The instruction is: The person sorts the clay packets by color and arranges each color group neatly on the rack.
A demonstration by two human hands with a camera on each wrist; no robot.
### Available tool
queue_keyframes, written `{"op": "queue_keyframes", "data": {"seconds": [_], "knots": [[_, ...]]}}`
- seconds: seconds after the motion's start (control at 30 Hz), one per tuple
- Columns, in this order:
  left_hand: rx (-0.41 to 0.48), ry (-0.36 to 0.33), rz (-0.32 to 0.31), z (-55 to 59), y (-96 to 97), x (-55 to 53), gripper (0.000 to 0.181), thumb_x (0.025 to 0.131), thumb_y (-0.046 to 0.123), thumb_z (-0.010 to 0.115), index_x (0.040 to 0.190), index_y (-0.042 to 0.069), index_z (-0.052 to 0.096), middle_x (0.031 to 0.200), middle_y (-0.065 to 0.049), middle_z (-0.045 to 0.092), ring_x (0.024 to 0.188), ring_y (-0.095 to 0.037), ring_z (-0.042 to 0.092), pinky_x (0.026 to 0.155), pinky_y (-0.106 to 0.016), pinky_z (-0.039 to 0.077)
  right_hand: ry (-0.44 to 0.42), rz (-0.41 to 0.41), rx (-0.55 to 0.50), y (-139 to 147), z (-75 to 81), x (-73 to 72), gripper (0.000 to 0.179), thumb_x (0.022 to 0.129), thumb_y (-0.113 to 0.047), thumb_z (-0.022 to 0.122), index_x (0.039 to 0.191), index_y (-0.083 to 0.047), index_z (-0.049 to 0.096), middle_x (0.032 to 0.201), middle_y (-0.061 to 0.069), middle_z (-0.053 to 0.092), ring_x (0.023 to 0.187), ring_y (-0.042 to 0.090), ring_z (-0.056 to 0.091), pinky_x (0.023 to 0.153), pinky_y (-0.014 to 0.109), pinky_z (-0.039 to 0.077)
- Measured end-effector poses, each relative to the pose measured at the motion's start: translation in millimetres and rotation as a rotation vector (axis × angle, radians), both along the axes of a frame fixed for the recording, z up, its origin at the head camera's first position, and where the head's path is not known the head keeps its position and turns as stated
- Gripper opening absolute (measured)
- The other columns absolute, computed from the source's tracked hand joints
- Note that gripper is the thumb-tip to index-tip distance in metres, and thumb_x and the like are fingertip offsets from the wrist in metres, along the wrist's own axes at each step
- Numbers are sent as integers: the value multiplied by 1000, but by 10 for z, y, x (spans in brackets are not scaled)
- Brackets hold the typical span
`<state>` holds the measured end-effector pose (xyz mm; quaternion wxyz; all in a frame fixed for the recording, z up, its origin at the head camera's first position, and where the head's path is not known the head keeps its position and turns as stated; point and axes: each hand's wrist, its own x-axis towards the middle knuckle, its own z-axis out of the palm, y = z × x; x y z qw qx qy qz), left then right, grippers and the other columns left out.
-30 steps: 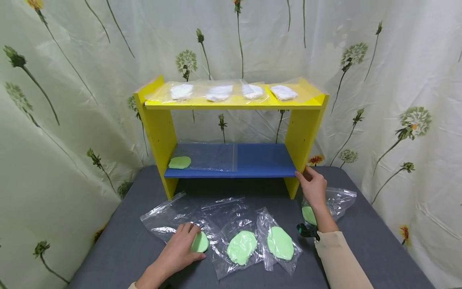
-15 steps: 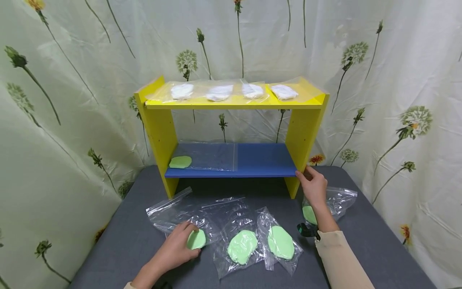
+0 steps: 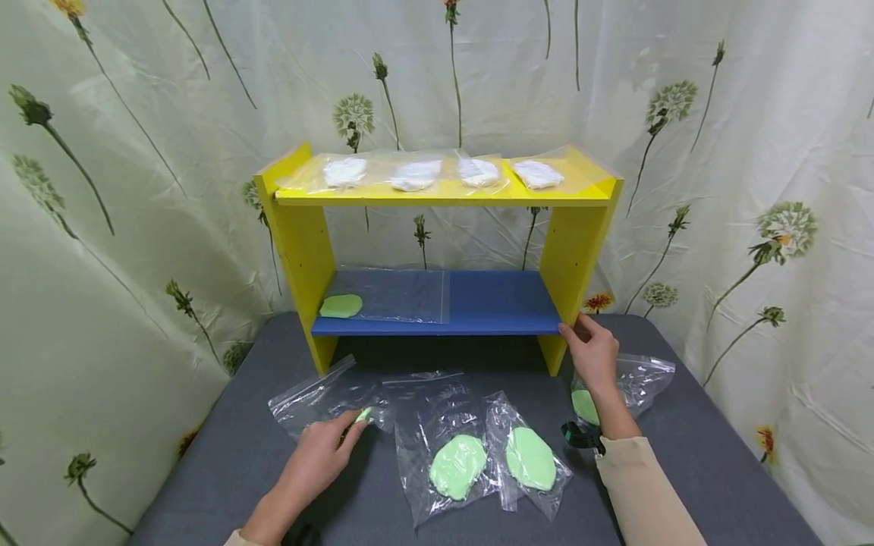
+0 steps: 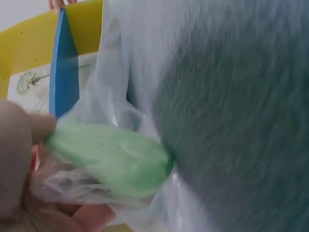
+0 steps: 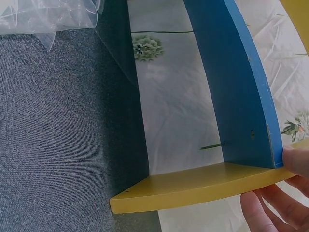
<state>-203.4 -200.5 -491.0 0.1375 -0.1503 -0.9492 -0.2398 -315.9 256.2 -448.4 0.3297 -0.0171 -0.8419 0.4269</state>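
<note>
My left hand (image 3: 315,459) pinches a clear zip bag (image 3: 317,403) with a flat green clay-like lump (image 4: 113,157) inside. Thumb and fingers close on the lump's edge through the plastic in the left wrist view. In the head view the lump stands on edge, and the zip end of the bag trails to the left. My right hand (image 3: 592,355) grips the front edge of the right yellow side panel (image 5: 203,187) of a small shelf unit, its thumb at the corner of the blue lower board (image 5: 246,96).
Two bagged green lumps (image 3: 458,468) lie side by side at the table's front; another bag (image 3: 638,379) sits beyond my right wrist. One green lump (image 3: 341,305) in a bag is on the blue board's left. Several bagged white lumps (image 3: 417,174) line the yellow top shelf (image 3: 444,202).
My left hand has picked up the left green lump through its bag and turned it on edge, drawing the bag off the neighbouring one. The right hand has stayed at the shelf panel.
</note>
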Motion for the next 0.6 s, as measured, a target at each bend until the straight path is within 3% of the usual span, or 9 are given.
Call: {"op": "queue_keyframes", "data": {"seconds": [0.1,0.23,0.33,0.43,0.6], "knots": [[-44,52,43,66,-63,-11,11,88,27,61,81,19,57,48,11,35,37,-5,31,40,-24,28,-2,3,-2,-4,-3,7,37,81,-39,66,116,-27,64,92,-3,67,79,11,63,57,22,47],[-61,37,67,150,-135,-16,9,83,22,66,84,16,60,47,11,34,36,-6,29,37,-25,25,0,4,-5,-4,-5,9,37,81,-39,66,116,-27,64,93,-3,67,80,11,63,58,23,48],[-33,19,73,230,-171,-20,12,83,22,67,78,17,57,48,9,34,38,-6,29,38,-25,25,3,2,-1,3,-11,1,38,81,-40,66,117,-27,63,94,-2,67,81,12,63,59,25,49],[65,-9,82,331,-200,-27,12,83,24,67,77,19,58,51,10,41,41,-7,33,40,-25,28,0,6,9,13,-26,-12,40,81,-42,65,119,-28,62,98,-2,67,83,13,64,61,29,50],[347,-145,43,503,-237,-47,14,84,34,64,91,21,64,65,9,60,52,-11,50,47,-26,40,2,11,8,21,-30,-16,42,81,-43,64,120,-30,60,100,-1,66,83,15,64,62,36,51]]}}
